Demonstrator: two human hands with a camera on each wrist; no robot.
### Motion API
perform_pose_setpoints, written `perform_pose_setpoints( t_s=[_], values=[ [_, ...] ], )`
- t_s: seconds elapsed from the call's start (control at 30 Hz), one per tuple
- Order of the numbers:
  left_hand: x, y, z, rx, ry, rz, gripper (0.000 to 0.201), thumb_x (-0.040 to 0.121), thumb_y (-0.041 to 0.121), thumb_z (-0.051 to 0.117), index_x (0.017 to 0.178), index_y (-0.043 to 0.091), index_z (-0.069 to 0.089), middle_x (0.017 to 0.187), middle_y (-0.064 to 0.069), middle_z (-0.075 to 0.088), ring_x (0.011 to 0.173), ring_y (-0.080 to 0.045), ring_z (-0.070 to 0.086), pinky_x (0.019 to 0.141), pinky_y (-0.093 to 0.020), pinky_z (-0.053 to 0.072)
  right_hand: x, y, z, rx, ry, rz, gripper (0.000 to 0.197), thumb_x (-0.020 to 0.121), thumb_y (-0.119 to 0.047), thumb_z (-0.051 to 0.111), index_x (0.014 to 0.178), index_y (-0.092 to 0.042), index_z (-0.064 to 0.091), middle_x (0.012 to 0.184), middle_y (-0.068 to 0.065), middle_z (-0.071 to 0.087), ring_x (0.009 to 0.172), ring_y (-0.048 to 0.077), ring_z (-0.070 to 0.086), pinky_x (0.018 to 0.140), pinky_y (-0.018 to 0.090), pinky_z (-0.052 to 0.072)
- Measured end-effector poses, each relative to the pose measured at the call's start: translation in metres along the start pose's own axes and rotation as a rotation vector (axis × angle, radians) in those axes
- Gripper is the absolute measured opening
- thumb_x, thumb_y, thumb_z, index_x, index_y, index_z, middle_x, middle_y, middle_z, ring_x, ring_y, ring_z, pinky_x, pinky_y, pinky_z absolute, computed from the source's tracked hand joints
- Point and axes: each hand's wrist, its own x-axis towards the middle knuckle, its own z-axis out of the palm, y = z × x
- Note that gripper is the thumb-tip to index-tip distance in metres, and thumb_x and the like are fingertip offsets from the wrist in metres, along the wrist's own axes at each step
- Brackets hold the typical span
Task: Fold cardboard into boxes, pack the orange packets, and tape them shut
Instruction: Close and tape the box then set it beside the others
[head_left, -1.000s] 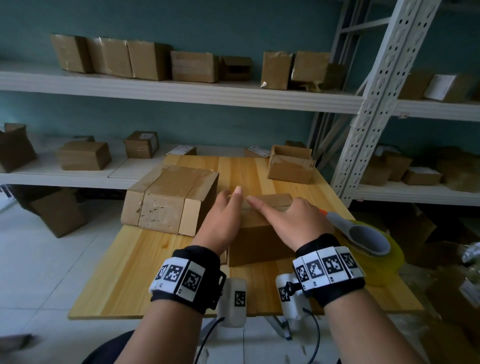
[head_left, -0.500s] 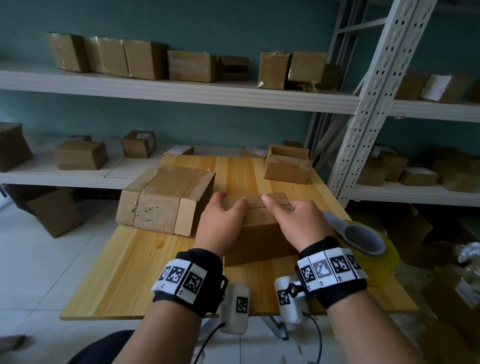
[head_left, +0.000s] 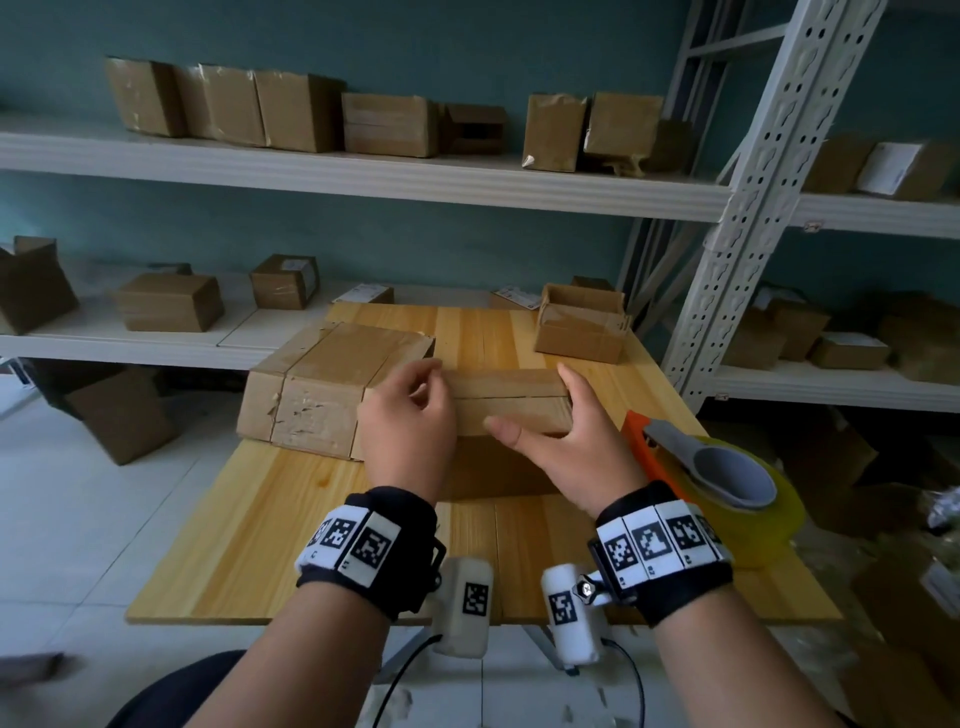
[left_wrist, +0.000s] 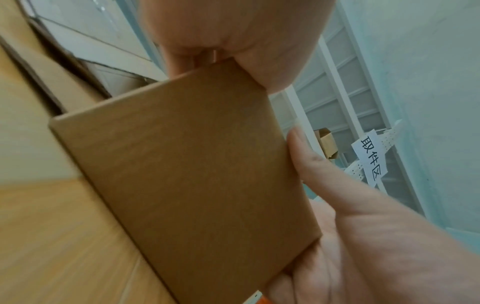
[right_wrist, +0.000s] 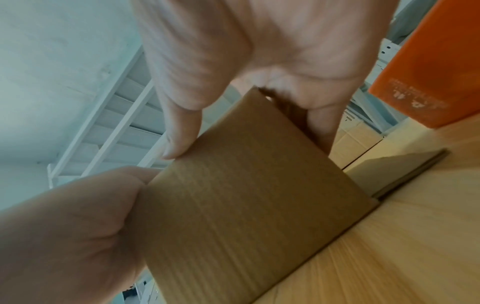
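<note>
A small brown cardboard box (head_left: 511, 410) sits mid-table with its top flaps folded down and a seam across the top. My left hand (head_left: 410, 415) grips its left end, fingers curled over the top edge. My right hand (head_left: 566, 436) holds the right end, thumb laid along the front and fingers over the far corner. In the left wrist view the box (left_wrist: 187, 164) fills the middle, with my left hand (left_wrist: 233, 41) pinching its upper corner and my right hand (left_wrist: 363, 236) beneath. In the right wrist view my right hand (right_wrist: 246, 61) clasps the box (right_wrist: 246, 195), and my left hand (right_wrist: 64, 226) is on its other side.
A tape dispenser (head_left: 727, 467) with an orange handle and yellowish roll lies just right of my right hand. A bundle of flat cardboard (head_left: 332, 384) lies to the left, and an open box (head_left: 582, 327) at the back right of the wooden table (head_left: 260, 519). Shelves with boxes stand behind.
Both hands have slid from the middle of the box's top outward to its two ends. They lay flat on the flaps before and now clasp the ends.
</note>
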Motion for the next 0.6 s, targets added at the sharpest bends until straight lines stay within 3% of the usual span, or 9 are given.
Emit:
perform_pose_setpoints(
  t_s=[0.1,0.17,0.23,0.3,0.4,0.5,0.6],
  values=[
    [0.002,0.0,-0.002,0.058,-0.132,-0.006,0.029,0.103,0.031,0.063,0.127,0.024,0.076,0.123,0.005,0.075,0.098,0.007,0.062,0.075,-0.006,0.045,-0.002,0.001,-0.002,-0.036,-0.036,-0.07,0.109,0.072,-0.079,0.07,0.164,-0.037,0.029,0.168,-0.011,0.033,0.152,0.011,0.034,0.119,0.033,0.035],
    [0.0,0.002,-0.001,0.105,-0.246,0.029,0.039,0.103,0.036,0.064,0.138,0.021,0.07,0.142,0.001,0.067,0.121,-0.003,0.061,0.094,-0.013,0.045,-0.002,0.0,-0.004,-0.094,-0.047,-0.042,0.106,0.077,-0.074,0.071,0.165,-0.033,0.028,0.173,-0.005,0.022,0.156,0.014,0.027,0.118,0.032,0.031],
    [-0.003,0.004,0.0,0.155,-0.32,0.054,0.049,0.102,0.039,0.065,0.147,0.019,0.062,0.155,-0.002,0.057,0.143,-0.012,0.051,0.11,-0.023,0.039,-0.003,-0.002,-0.005,-0.198,-0.039,-0.016,0.105,0.081,-0.068,0.074,0.166,-0.031,0.025,0.177,-0.002,0.001,0.162,0.021,0.009,0.125,0.041,0.024],
    [-0.003,0.007,0.0,0.174,-0.343,0.057,0.054,0.102,0.041,0.065,0.15,0.018,0.059,0.155,-0.003,0.057,0.144,-0.015,0.05,0.11,-0.024,0.038,-0.005,-0.003,-0.007,-0.371,0.011,-0.115,0.103,0.084,-0.063,0.076,0.166,-0.029,0.023,0.176,0.0,-0.012,0.162,0.024,-0.01,0.131,0.05,0.01],
    [0.0,0.011,-0.003,0.2,-0.355,0.064,0.055,0.102,0.043,0.065,0.15,0.018,0.059,0.147,0.0,0.063,0.132,-0.013,0.058,0.101,-0.024,0.045,-0.008,-0.01,-0.012,-0.572,-0.008,-0.278,0.108,0.088,-0.06,0.074,0.168,-0.025,0.011,0.175,-0.001,-0.014,0.16,0.018,-0.019,0.127,0.043,-0.011],
    [0.002,0.015,-0.005,0.245,-0.388,0.063,0.053,0.102,0.044,0.065,0.148,0.019,0.061,0.147,0.0,0.063,0.13,-0.014,0.059,0.098,-0.025,0.048,-0.011,-0.014,-0.011,-0.63,-0.183,-0.247,0.11,0.088,-0.062,0.073,0.168,-0.024,0.009,0.176,-0.006,-0.003,0.161,0.014,-0.01,0.129,0.042,-0.006],
    [0.003,0.028,-0.009,0.332,-0.331,0.236,0.04,0.104,0.032,0.065,0.141,0.018,0.067,0.161,-0.005,0.051,0.146,-0.024,0.049,0.117,-0.041,0.045,-0.01,-0.013,-0.012,-0.641,-0.194,-0.244,0.111,0.086,-0.061,0.076,0.168,-0.022,0.013,0.176,-0.005,0.004,0.162,0.014,-0.004,0.132,0.047,0.004]
  ],
)
